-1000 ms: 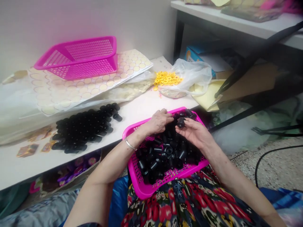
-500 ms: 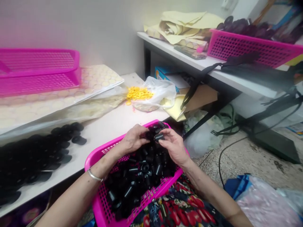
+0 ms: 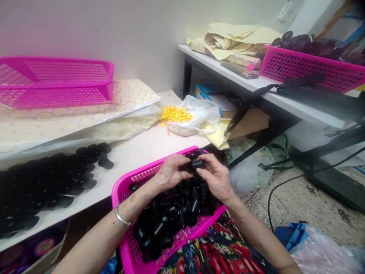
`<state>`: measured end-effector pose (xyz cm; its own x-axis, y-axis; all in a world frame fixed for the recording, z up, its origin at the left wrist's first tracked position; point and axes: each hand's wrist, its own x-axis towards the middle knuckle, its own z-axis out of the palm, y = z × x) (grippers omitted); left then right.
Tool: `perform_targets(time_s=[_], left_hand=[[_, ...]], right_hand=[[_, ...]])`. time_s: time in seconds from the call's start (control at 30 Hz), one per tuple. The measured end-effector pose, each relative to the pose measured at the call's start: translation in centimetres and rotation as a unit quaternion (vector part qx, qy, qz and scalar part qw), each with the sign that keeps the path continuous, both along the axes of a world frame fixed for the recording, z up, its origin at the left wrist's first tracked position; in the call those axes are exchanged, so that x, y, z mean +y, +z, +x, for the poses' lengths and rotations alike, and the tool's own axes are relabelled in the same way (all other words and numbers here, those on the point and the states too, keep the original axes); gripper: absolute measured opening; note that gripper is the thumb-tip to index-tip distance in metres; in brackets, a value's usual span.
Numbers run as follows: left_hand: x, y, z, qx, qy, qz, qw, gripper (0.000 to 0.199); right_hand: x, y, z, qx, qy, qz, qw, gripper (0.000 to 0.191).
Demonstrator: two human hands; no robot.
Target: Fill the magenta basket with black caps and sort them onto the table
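Over the near pink basket, my two hands work close together. My right hand pinches a short black plastic cylinder between thumb and fingers. My left hand, a silver bangle on its wrist, is closed on a dark piece at the cylinder's left end; whether it is a separate part I cannot tell. Many loose black cylindrical parts fill the basket, some hollow at one end. The basket rests against patterned red and dark cloth, beside the white table edge.
Rows of black cylinders stand on the white table at left. Behind them a pink basket sits on patterned sheets. Yellow rings spill beside a plastic bag. Another filled pink basket stands on the right table; a black strap hangs there.
My hands have come together, with the dark piece in the left now against the cylinder in the right. The whole view has shifted slightly, so things appear further right.
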<state>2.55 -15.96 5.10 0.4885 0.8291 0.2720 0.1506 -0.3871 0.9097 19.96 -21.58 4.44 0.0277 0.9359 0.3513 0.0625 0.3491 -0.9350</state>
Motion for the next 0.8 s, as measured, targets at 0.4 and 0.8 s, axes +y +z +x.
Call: perform_targets(time_s=[0.4, 0.8], left_hand=[[-0.2, -0.4, -0.1, 0.018, -0.038, 0.047, 0.998, 0.023], [-1.4, -0.3, -2.3, -0.007, 0.087, 0.04, 0.995, 0.03]], right_hand=[[0.2, -0.4, 0.5, -0.142, -0.005, 0.084, 0.986, 0.033], [0.5, -1.1, 1.1, -0.366, 0.01, 0.175, 0.914, 0.072]])
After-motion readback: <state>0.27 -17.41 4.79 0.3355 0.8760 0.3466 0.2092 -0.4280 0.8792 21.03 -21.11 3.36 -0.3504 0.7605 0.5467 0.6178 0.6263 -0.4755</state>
